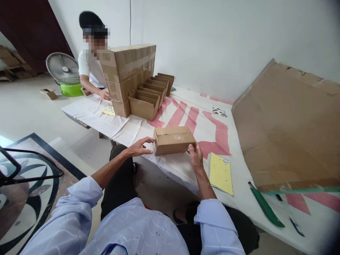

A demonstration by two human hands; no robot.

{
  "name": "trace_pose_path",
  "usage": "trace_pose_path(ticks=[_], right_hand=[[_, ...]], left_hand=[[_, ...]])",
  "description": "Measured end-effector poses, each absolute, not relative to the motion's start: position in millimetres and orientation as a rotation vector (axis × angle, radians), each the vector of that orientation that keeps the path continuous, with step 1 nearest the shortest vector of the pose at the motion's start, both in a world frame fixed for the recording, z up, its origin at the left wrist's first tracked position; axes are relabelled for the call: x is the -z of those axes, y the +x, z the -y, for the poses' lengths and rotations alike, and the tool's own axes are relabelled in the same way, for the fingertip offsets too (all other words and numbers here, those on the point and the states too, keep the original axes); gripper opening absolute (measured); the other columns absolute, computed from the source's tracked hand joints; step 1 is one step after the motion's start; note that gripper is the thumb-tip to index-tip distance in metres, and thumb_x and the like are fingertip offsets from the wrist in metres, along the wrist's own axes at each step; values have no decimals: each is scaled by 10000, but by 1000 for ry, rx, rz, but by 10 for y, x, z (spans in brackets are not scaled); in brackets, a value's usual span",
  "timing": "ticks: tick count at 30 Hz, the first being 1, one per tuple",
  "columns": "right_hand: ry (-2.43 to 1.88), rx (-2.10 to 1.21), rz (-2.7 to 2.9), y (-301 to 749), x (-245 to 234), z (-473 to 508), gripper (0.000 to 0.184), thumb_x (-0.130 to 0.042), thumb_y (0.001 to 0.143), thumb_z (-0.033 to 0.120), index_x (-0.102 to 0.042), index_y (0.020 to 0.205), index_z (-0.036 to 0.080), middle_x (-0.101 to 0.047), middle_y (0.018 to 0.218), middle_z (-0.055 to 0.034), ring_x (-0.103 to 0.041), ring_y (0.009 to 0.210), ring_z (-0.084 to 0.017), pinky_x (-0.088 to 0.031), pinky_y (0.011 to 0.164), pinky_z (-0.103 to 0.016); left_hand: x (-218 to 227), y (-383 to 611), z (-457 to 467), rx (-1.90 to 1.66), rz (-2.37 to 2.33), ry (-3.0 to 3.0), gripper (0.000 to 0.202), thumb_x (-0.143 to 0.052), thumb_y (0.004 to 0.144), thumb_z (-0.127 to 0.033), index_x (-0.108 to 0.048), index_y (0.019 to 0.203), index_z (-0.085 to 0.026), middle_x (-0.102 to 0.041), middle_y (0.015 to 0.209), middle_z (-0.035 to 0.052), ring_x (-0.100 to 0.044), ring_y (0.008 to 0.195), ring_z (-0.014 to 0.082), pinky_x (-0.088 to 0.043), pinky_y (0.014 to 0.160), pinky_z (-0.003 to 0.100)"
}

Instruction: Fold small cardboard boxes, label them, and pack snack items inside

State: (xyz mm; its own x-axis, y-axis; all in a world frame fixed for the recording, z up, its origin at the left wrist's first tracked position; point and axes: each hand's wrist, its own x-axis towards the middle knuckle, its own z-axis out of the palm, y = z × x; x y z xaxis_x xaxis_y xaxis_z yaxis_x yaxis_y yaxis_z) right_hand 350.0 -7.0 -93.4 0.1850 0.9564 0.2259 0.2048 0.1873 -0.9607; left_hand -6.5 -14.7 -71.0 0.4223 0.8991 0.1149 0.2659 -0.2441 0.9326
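A closed cardboard box (174, 140) lies flat near the front edge of the cloth-covered table, a strip of tape along its top. At its left end is my left hand (140, 147), thumb and fingers apart, the fingertips close to or just touching the cardboard. My right hand (196, 156) grips the box's right front corner, with the thumb on the front side; some of its fingers are hidden. To the right of that hand lies a yellow decorated card (221, 173).
Several open cardboard boxes (145, 106) stand in a row beside a taped stack of closed boxes (127, 71). A co-worker (92, 67) sits behind it. On the right are a large cardboard sheet (289, 131), a green-handled tool (265, 207) and a small patterned card (220, 111).
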Motion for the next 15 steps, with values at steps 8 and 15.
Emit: trace_pose_path(ticks=[8, 15], right_hand=[[-1405, -867, 1126, 4071, 978, 114, 743, -741, 826, 822, -706, 1304, 255, -759, 1374, -120, -746, 1259, -318, -664, 947, -471], [-1429, -873, 1196, 3951, 1030, 136, 704, -731, 806, 837, -735, 1188, 245, -763, 1298, -99, -729, 1231, -312, -672, 956, -492]], left_hand=[[1063, 91, -137, -967, -1007, 1666, 1033, -998, 642, -436, -551, 1557, -261, -492, 1658, 227, -540, 1483, 453, -585, 1006, 526], [1251, 426, -143, -1157, -808, 1773, 1321, -1040, 588, -584, -420, 1683, -185, -492, 1653, 270, -516, 1509, 476, -412, 1255, 638]])
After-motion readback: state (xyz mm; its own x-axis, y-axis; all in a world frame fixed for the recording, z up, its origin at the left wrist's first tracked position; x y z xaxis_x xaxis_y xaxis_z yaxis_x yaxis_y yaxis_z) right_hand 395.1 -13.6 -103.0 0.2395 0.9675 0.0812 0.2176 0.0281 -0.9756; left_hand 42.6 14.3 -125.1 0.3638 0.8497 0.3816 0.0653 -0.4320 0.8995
